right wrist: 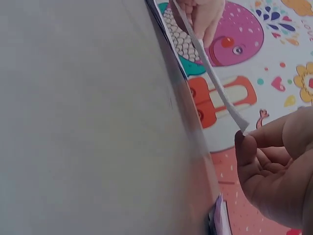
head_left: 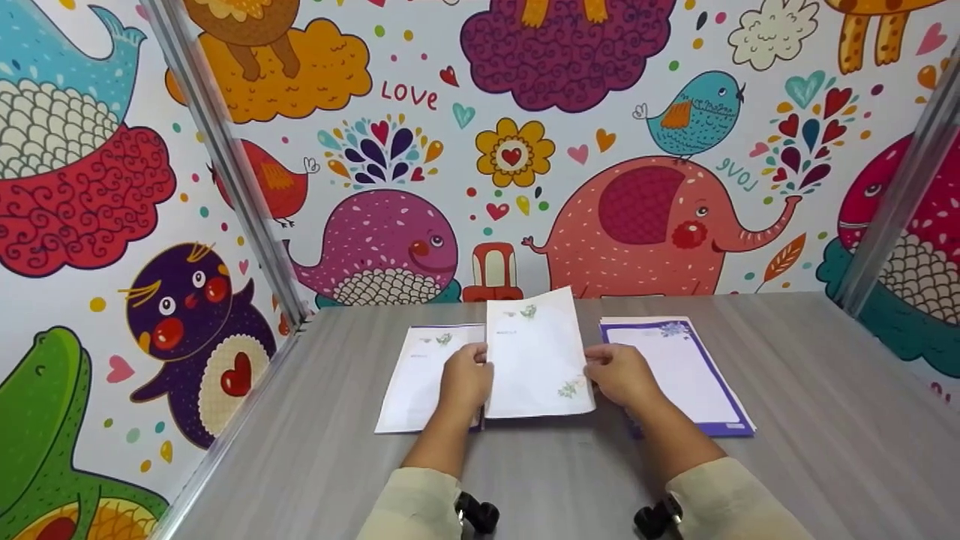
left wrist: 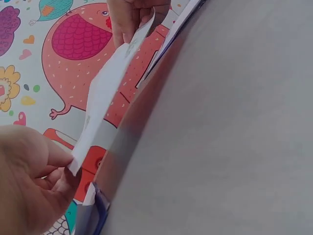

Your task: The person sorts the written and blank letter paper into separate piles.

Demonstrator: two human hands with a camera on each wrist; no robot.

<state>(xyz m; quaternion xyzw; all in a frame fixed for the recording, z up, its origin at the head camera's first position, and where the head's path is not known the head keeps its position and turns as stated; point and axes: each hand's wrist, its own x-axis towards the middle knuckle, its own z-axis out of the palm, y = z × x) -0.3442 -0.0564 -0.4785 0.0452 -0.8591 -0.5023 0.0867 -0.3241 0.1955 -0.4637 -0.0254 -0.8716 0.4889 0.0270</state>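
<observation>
A white sheet of decorated writing paper [head_left: 534, 364], with small green leafy prints at its top and lower right corner, is held up over the middle of the table. My left hand [head_left: 466, 381] pinches its left edge between thumb and fingers. On the opposite edge, my right hand [head_left: 624, 375] pinches it the same way. Both wrist views show the paper edge-on, raised off the tabletop. Left of it lies a stack of paper [head_left: 409, 390] with a matching leafy print, partly hidden by my left hand. To the right is a purple-bordered stack [head_left: 694, 375].
The grey wood-grain table [head_left: 300, 465] carries both stacks. Behind it stands a wall [head_left: 517, 247] printed with cartoon animals. Metal posts [head_left: 232, 165] mark the left and right corners, and a printed side panel [head_left: 97, 300] borders the table's left edge.
</observation>
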